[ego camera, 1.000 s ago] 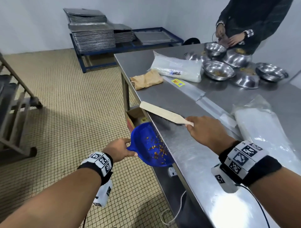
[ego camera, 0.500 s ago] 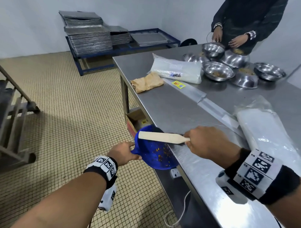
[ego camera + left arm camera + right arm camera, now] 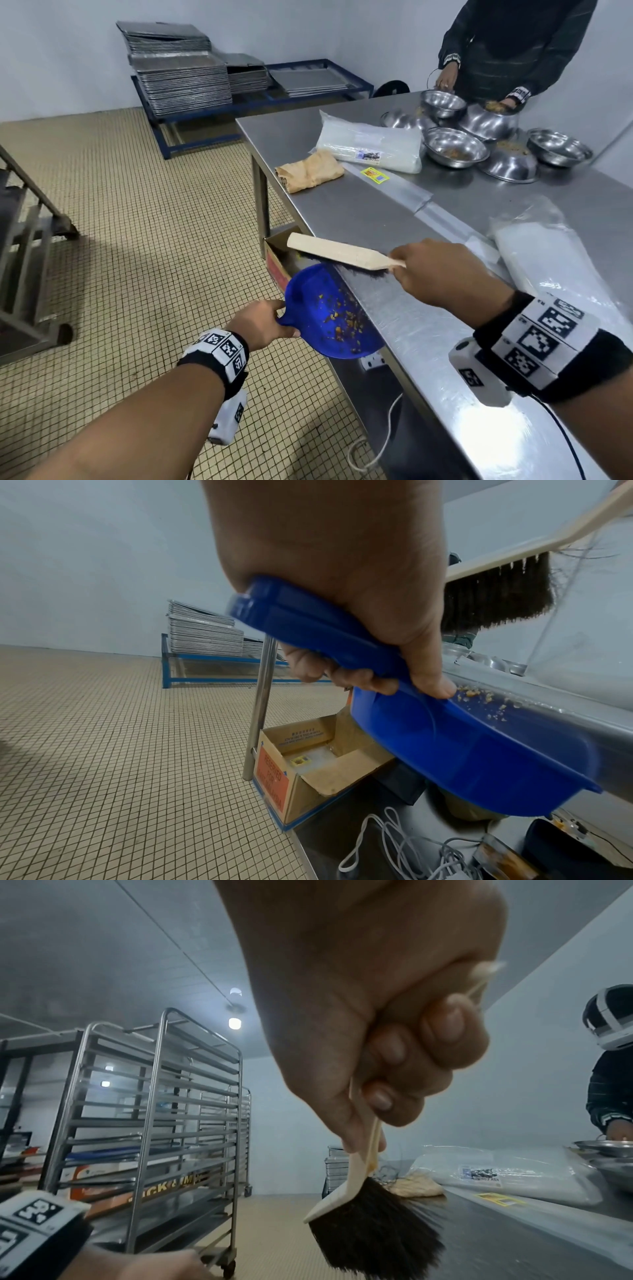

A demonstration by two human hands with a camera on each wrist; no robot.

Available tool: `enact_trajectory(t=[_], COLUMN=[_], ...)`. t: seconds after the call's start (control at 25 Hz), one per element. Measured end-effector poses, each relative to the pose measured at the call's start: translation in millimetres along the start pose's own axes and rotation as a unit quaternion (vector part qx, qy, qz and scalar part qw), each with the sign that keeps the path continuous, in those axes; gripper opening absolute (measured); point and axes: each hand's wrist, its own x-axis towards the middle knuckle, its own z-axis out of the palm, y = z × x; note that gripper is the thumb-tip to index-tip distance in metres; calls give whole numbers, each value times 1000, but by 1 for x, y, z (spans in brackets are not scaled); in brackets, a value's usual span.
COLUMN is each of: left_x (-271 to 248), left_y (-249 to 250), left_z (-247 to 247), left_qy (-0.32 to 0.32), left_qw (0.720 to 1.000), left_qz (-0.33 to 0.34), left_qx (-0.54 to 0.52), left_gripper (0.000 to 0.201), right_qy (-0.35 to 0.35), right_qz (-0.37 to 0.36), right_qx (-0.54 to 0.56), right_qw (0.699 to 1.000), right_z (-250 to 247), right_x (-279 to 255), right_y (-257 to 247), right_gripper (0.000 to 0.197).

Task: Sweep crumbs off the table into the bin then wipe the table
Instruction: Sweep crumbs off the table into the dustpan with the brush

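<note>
My left hand [image 3: 262, 323] [image 3: 359, 631] grips the handle of a blue dustpan [image 3: 329, 311] [image 3: 462, 750], held against the steel table's [image 3: 428, 342] left edge. Brown crumbs [image 3: 346, 322] lie in the pan, and a few sit along its lip [image 3: 479, 696]. My right hand [image 3: 442, 270] [image 3: 383, 1042] grips the handle of a wooden brush [image 3: 339, 251] [image 3: 363, 1213] with dark bristles [image 3: 496, 599], its head over the table edge just above the pan. A cardboard box [image 3: 308, 767] [image 3: 279, 257] stands open on the floor below. A folded tan cloth [image 3: 310, 171] lies further along the table.
Plastic bags [image 3: 373, 145] [image 3: 555, 257] and several steel bowls [image 3: 455, 147] occupy the far and right table. Another person [image 3: 513, 51] works at the far end. Stacked trays [image 3: 178, 75] sit on a blue frame; a tray rack [image 3: 154, 1123] stands left. Cables [image 3: 394, 853] hang under the table.
The brush swept left over the dustpan, then lifted back up along the table edge. The pan has stayed against the edge, held by my left hand.
</note>
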Motion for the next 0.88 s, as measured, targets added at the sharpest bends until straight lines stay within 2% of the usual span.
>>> enact_trajectory(t=[0.24, 0.36, 0.56, 0.72, 0.88], left_x=[-4, -4, -4, -6, -7], left_y=[0, -2, -5, -8, -8], left_z=[3, 7, 13, 16, 9], left_qy=[-12, -11, -33, -31, -19], left_qw=[1000, 1000, 999, 999, 999], left_qz=[17, 13, 19, 36, 42], left_qx=[-14, -18, -21, -15, -11], left_gripper=[73, 81, 80, 74, 67], right_qy=[-50, -64, -94, -89, -43], right_qz=[-26, -20, -13, 10, 34], right_qx=[-86, -85, -77, -41, 9], right_qw=[995, 994, 992, 995, 998], right_z=[19, 23, 27, 21, 11], right_x=[-16, -27, -37, -39, -41], right_y=[-13, -18, -23, -18, -15], right_gripper=[25, 22, 22, 23, 29])
